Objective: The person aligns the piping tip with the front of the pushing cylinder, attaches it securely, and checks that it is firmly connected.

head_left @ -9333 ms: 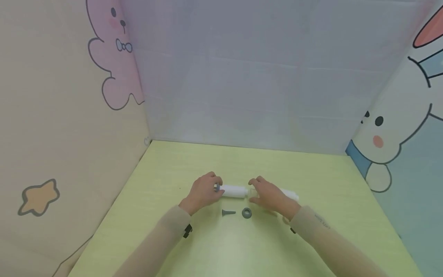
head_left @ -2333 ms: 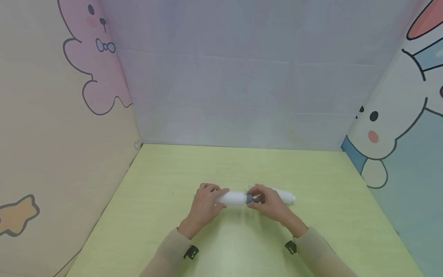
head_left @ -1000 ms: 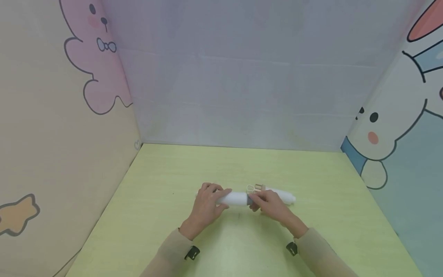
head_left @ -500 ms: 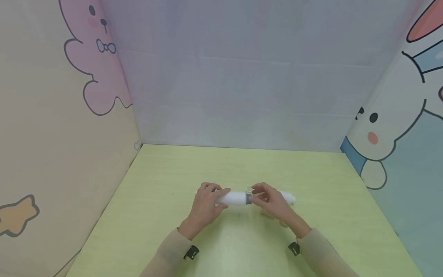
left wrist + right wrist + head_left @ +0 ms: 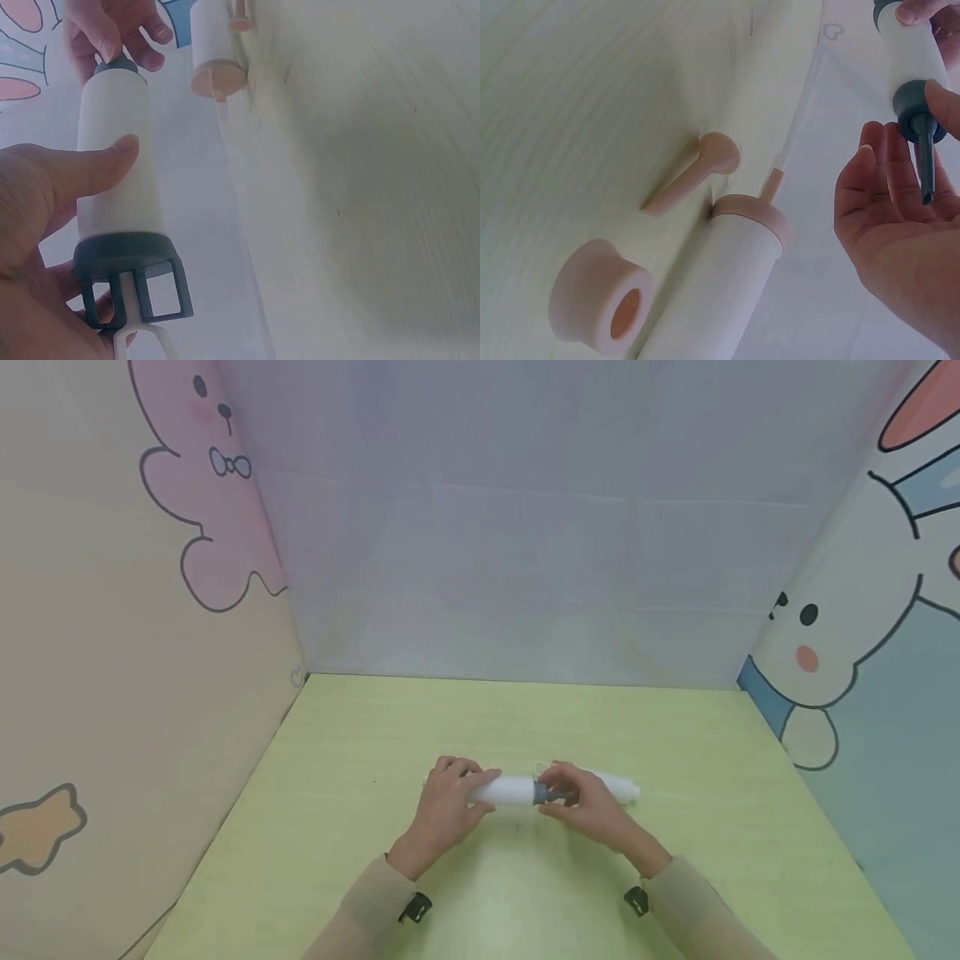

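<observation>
My left hand (image 5: 444, 802) grips the white barrel of an icing syringe (image 5: 504, 790), its thumb lying along the barrel in the left wrist view. At that end sit a dark blue-green finger-grip cap (image 5: 124, 253) and a white plunger handle (image 5: 129, 300). On the other end is a dark blue-green collar (image 5: 911, 96) with a slim tapered nozzle (image 5: 927, 161) pointing out of it. Thumb and fingertips of my right hand (image 5: 588, 802) pinch the collar, the nozzle passing over the palm in the right wrist view.
A second white syringe (image 5: 621, 787) with a pink cap lies on the pale yellow-green table (image 5: 375, 727) behind the right hand. In the right wrist view a pink nozzle (image 5: 694, 174) and a pink ring collar (image 5: 592, 300) lie beside it. Printed cloth walls surround the table.
The dark nozzle and ring have gone from the table onto the syringe's right end. Over the last second my right fingers have let go of the collar and regripped it; the left hand stays put.
</observation>
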The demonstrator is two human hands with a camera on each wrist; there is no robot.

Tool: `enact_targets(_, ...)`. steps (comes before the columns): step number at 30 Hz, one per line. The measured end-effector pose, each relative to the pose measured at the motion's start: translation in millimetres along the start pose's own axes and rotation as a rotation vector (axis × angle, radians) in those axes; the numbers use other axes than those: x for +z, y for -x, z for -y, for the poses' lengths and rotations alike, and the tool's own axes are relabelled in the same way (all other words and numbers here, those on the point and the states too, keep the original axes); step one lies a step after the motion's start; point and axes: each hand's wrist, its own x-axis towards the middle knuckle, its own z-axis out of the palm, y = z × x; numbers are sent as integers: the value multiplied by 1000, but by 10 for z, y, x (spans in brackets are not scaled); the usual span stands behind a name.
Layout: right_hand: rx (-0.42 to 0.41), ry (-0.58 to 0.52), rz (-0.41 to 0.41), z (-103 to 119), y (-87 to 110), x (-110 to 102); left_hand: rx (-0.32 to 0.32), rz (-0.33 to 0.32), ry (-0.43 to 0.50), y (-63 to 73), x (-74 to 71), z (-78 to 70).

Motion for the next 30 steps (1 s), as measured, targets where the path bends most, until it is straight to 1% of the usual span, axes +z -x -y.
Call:
enact_targets(5, 62, -45, 18, 11, -4, 7, 6, -8, -2, 5, -5, 4)
enact_targets(14, 177, 66, 62, 44, -4, -7, 14, -17, -5, 8, -11, 8)
enact_targets(17, 209, 79, 49, 53, -7, -7, 15, -17, -6, 5, -24, 7)
enact_targets(21, 201, 51, -19, 59, -9, -10, 2, -11, 3, 0, -58, 4)
enact_targets(24, 174, 24, -55, 75, -4, -15, -2, -9, 0, -7, -70, 9)
enact_targets(27, 152, -15, -50, 95, 1, -13, 0, -6, -12, -12, -67, 18)
enact_targets(30, 100, -44, -35, 89, -2, -2, -1, -3, -22, -13, -62, 22)
